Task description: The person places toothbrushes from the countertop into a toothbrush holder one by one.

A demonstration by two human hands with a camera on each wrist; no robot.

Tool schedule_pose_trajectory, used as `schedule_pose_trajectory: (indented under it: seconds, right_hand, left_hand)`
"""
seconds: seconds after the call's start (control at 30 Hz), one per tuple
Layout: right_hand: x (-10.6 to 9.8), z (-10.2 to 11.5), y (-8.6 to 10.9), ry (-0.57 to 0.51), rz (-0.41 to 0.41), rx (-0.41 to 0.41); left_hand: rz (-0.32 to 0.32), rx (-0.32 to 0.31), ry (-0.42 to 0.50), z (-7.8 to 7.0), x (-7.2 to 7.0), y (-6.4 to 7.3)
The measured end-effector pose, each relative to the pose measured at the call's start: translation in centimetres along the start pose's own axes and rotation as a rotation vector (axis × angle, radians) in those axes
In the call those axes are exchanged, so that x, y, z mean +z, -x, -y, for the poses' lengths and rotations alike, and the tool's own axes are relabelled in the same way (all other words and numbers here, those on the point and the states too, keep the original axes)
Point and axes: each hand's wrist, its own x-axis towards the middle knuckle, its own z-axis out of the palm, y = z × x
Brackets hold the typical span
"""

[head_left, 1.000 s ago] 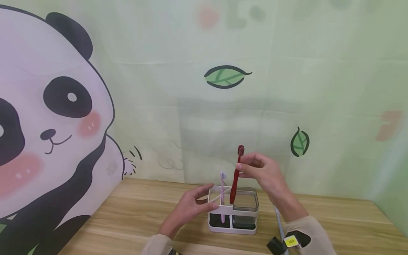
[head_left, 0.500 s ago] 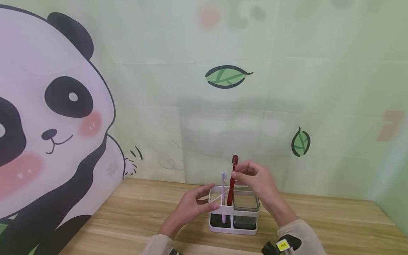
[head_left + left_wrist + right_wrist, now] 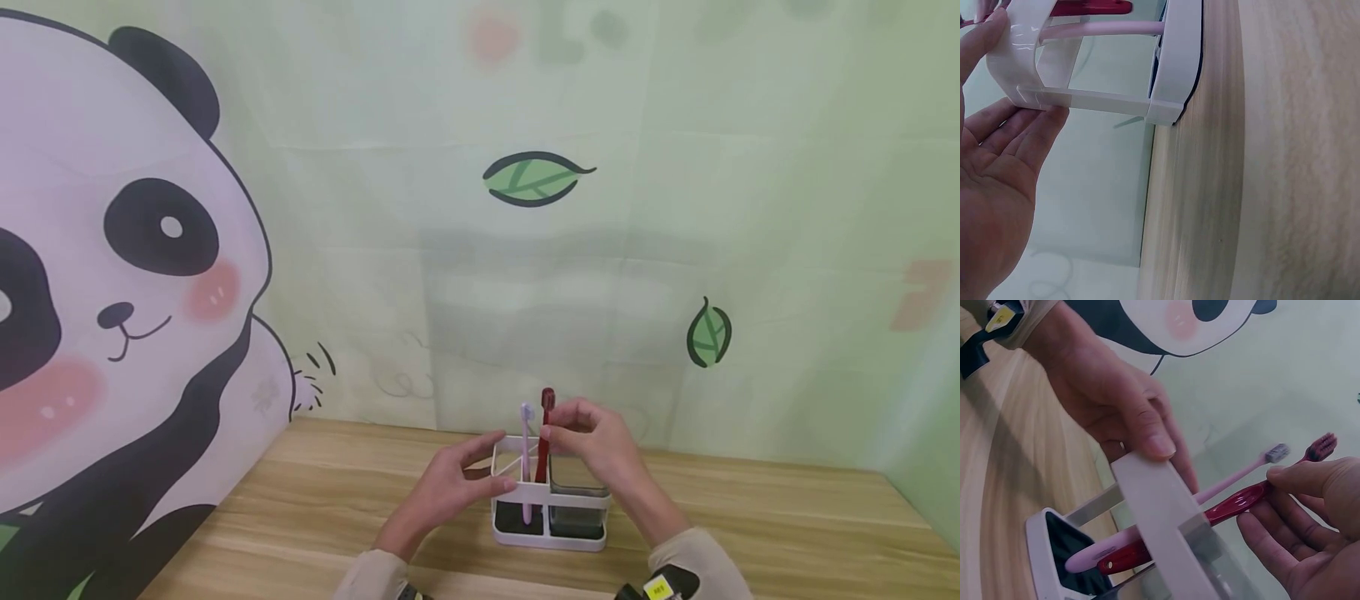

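Observation:
A white toothbrush holder (image 3: 573, 502) stands on the table, with dividers across its left half and a clear square cup (image 3: 577, 521) in its right half. My left hand (image 3: 448, 487) grips the holder's upper rim at the left, thumb in front and fingers behind. A pink toothbrush (image 3: 527, 450) stands in the left half, bristles up. My right hand (image 3: 600, 437) pinches a red toothbrush (image 3: 1241, 501) below its head. In the right wrist view the red handle passes through the upper frame beside the pink one, its lower end a little above the dark base (image 3: 1075, 550).
The wood-grain table (image 3: 300, 492) extends around the holder. Behind it hangs a pale green cloth (image 3: 360, 275) printed with a panda (image 3: 135, 317) and leaves. A black wrist device (image 3: 660, 583) sits on my right sleeve.
My right hand has moved left and down, lowering the red toothbrush from above the rim into the holder's left half. My left hand has stayed on the rim.

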Motion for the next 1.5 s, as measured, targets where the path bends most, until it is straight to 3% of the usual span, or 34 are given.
schedule_pose_trajectory:
  seconds: [0.4, 1.03, 1.5]
  right_hand:
    - [0.3, -0.8, 0.4, -0.002, 0.014, 0.007]
    - [0.3, -0.9, 0.4, 0.078, 0.008, 0.01]
    - [-2.2, -0.5, 1.1, 0.16, 0.008, -0.03]
  left_hand:
    - [0.002, 0.003, 0.018, 0.0, 0.0, 0.0]
    - [0.005, 0.004, -0.001, 0.0, -0.1, 0.1]
    - [0.0, -0.002, -0.007, -0.2, 0.0, 0.0]
